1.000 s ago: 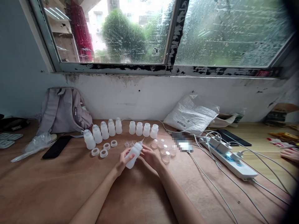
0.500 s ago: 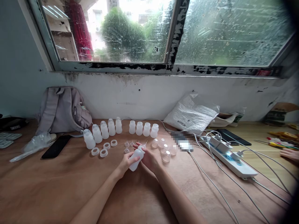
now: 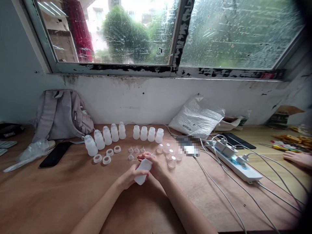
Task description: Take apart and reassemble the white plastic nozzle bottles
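My left hand is wrapped round the body of a frosted white baby bottle, which is tilted with its neck up to the right. The fingers of my right hand close round the bottle's neck end and hide most of it. A thin clear tip, perhaps of a nipple, pokes out above them. Just beyond my hands lie several clear nipples. White screw rings sit to their left. Clear dome caps stand right of my right hand.
Capped bottles stand in a row at the back left, uncapped bottles at the back middle. A power strip with cables spreads over the right. A phone and backpack are left. Another person's hand rests far right.
The bottle has tipped further over and its base has come slightly nearer to me. My right-hand fingers now cover more of its neck end. The view has shifted slightly.
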The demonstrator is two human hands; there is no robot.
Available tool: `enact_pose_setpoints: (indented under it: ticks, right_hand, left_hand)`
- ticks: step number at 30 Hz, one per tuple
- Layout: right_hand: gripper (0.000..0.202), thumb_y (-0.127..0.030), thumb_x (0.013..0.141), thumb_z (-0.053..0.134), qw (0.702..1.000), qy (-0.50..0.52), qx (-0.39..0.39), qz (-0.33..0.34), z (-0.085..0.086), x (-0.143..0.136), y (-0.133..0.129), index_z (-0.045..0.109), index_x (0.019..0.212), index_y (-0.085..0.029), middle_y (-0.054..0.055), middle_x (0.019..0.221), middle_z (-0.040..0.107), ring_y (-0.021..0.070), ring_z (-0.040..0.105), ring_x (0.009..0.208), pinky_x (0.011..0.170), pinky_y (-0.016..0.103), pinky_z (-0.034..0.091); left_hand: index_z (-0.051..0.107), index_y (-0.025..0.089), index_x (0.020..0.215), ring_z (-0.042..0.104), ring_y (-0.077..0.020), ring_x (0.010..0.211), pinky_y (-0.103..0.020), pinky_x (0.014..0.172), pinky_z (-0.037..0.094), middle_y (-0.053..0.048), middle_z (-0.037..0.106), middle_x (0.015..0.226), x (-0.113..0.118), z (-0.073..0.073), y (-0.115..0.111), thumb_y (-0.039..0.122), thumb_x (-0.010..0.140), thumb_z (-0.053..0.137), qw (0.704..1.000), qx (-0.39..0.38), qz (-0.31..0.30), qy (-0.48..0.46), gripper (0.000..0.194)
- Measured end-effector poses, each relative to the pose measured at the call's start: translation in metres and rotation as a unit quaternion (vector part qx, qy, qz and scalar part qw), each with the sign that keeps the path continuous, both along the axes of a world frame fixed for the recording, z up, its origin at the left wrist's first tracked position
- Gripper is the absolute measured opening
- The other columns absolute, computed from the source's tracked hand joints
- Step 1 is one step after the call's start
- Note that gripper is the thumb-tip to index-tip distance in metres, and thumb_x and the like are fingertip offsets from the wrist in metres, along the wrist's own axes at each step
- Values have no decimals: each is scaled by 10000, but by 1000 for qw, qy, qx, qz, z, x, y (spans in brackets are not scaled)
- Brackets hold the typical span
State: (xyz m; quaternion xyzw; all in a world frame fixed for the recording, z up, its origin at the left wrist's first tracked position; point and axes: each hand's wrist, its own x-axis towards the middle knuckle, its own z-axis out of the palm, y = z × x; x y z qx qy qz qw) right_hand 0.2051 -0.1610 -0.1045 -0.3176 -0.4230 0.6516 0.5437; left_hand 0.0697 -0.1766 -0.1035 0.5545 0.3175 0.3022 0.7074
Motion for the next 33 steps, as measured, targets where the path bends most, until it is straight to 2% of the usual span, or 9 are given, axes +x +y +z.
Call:
enact_pose_setpoints:
  ticks: [4, 11, 14, 17, 21, 23, 26, 30, 33]
  right_hand:
    - [204, -337, 633, 632, 997, -15, -5, -72, -4, -2, 2, 500, 702, -198, 30, 689, 626, 224, 604, 749, 626, 302, 451]
    - [203, -404, 692, 583, 972, -156, 72, -163, -5, -1, 1, 512, 722, -216, 25, 678, 607, 188, 558, 643, 569, 283, 419]
    - [208, -430, 691, 581, 903, -305, 164, -255, 0, 6, 1, 554, 725, -227, 35, 721, 594, 200, 532, 689, 634, 306, 403]
    - [215, -421, 761, 490, 826, -383, 231, -342, 5, 19, 4, 573, 746, -224, 52, 769, 582, 214, 513, 764, 716, 327, 377]
    - [358, -373, 840, 300, 721, -437, 164, -512, 9, 50, 12, 562, 685, -183, 82, 734, 573, 215, 497, 738, 695, 328, 354]
    - [369, -380, 821, 319, 693, -474, 111, -532, 8, 68, 17, 551, 614, -181, 88, 677, 578, 214, 496, 675, 643, 320, 341]
    - [378, -439, 767, 396, 726, -488, 30, -484, 1, 85, 23, 539, 520, -192, 66, 526, 554, 203, 482, 556, 542, 299, 309]
    - [385, -507, 714, 449, 843, -382, -7, -379, -13, 82, 30, 504, 490, -199, 16, 445, 507, 156, 432, 417, 448, 273, 290]
    - [366, -529, 697, 473, 864, -365, 13, -347, -19, 72, 33, 522, 554, -195, 6, 489, 518, 144, 435, 419, 441, 264, 303]
  left_hand:
    - [568, 120, 937, 557, -165, 706, -250, 603, 429, -43, 607, 788, 11, -6, -2, 283, 665, 607, 978, 143, 107, 108, 320]
    - [460, 193, 1145, 580, -215, 834, -324, 717, 467, -66, 616, 964, 13, -21, 2, 337, 717, 559, 870, 388, 188, 237, 462]
    - [396, 185, 1217, 539, -239, 974, -372, 848, 428, -100, 570, 1088, 8, -26, 10, 347, 748, 526, 804, 495, 210, 255, 513]
    - [382, 196, 1229, 530, -234, 995, -364, 862, 428, -93, 557, 1096, 3, -29, 15, 329, 755, 523, 777, 530, 216, 262, 513]
    - [395, 211, 1214, 549, -231, 952, -353, 814, 458, -79, 558, 1048, -4, -30, 16, 306, 738, 548, 777, 511, 241, 277, 508]
    - [404, 213, 1203, 556, -233, 938, -355, 796, 466, -78, 555, 1047, -7, -30, 17, 298, 736, 552, 776, 500, 257, 284, 497]
    - [409, 214, 1194, 554, -239, 949, -359, 792, 467, -80, 550, 1062, -9, -30, 20, 285, 738, 553, 770, 497, 277, 290, 484]
    - [414, 204, 1189, 557, -243, 952, -358, 788, 470, -83, 552, 1062, -11, -28, 21, 288, 742, 547, 763, 502, 279, 296, 473]
    - [403, 207, 1199, 555, -242, 956, -356, 798, 467, -80, 550, 1067, -12, -28, 21, 294, 745, 542, 760, 505, 278, 300, 482]
